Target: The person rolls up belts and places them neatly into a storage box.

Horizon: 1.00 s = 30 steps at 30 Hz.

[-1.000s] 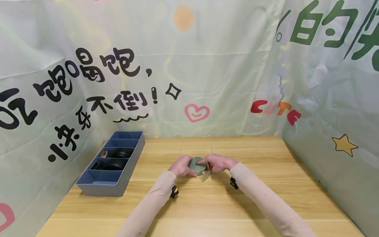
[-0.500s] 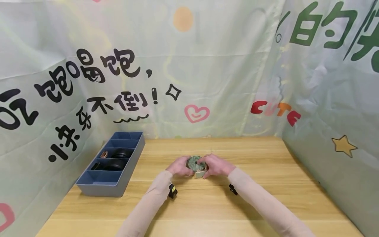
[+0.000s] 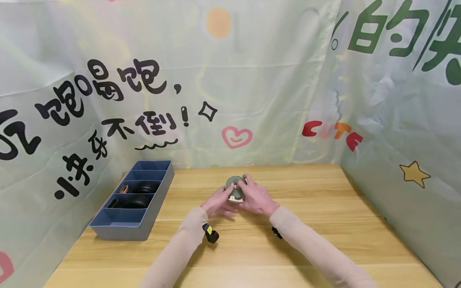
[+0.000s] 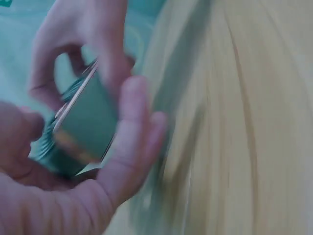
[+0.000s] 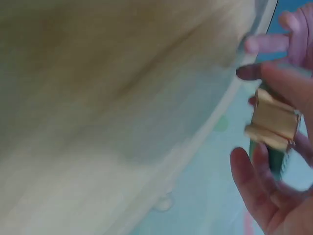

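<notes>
In the head view, a green belt (image 3: pixel 235 183) is wound into a flat spiral coil with its metal buckle (image 3: pixel 236 199) on the near side. My right hand (image 3: pixel 258 197) grips the coil from the right, thumb on its face. From the left, my left hand (image 3: pixel 217 201) holds the coil's lower edge, its thumb at the spiral and its other fingers spread below. The left wrist view has the smooth outer face of the buckle plate (image 4: pixel 90 122) between both hands. Its gold-coloured back (image 5: pixel 275 119) faces the right wrist camera.
A grey-blue organiser box (image 3: pixel 153 212) with several compartments stands at the left of the wooden table (image 3: pixel 306 248). Rolled black belts (image 3: pixel 136 201) lie in two of its compartments. Printed cloth (image 3: pixel 273 100) hangs behind and on both sides.
The coil has been raised and tipped up toward the head camera, both hands moving with it. The buckle end, loose at the right a second ago, now lies against the coil's near side.
</notes>
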### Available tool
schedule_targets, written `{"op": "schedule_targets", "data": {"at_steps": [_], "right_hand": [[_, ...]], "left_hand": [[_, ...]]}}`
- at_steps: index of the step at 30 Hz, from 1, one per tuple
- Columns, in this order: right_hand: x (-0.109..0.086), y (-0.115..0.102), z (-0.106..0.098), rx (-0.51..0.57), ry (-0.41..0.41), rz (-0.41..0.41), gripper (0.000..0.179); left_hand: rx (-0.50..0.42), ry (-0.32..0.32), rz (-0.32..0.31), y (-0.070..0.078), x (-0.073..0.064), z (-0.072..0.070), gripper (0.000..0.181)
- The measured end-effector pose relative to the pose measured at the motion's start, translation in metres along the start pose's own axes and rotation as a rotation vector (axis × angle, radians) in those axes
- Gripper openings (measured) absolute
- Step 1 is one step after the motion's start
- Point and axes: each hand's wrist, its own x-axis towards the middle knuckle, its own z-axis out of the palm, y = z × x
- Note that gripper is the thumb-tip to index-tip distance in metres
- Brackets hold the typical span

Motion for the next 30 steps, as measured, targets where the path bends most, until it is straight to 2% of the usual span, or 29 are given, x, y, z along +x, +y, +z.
{"op": "schedule_targets", "data": {"at_steps": [5,8,10,14,17,19,22,24,26,30], "right_hand": [[0.006,-0.016,0.003,-0.018,0.098,-0.016,0.060],[0.005,-0.022,0.007,0.045,0.109,-0.010,0.060],[0.004,-0.023,0.007,0.117,0.094,0.002,0.062],[0.005,-0.022,0.007,0.311,0.080,0.024,0.076],[0.009,-0.020,0.005,0.433,0.084,0.050,0.101],[0.012,-0.021,0.004,0.488,0.095,0.053,0.105],[0.014,-0.024,0.004,0.505,0.097,0.078,0.096],[0.014,-0.028,0.006,0.500,0.121,0.085,0.082],[0.014,-0.033,0.006,0.490,0.134,0.107,0.077],[0.016,-0.041,0.007,0.500,0.149,0.132,0.069]], "left_hand": [[-0.167,0.127,0.013,0.012,0.004,0.004,0.073],[-0.182,0.170,0.005,0.017,0.005,0.002,0.072],[-0.150,0.178,0.013,0.018,0.005,0.000,0.068],[-0.001,0.227,0.068,0.018,0.002,-0.008,0.060],[0.193,0.279,0.134,0.021,-0.001,-0.012,0.054],[0.318,0.321,0.176,0.023,-0.003,-0.011,0.049],[0.476,0.402,0.208,0.027,-0.007,-0.006,0.050],[0.554,0.452,0.206,0.028,-0.010,-0.002,0.057],[0.637,0.495,0.201,0.031,-0.012,0.000,0.065],[0.752,0.521,0.203,0.038,-0.017,-0.003,0.070]]}}
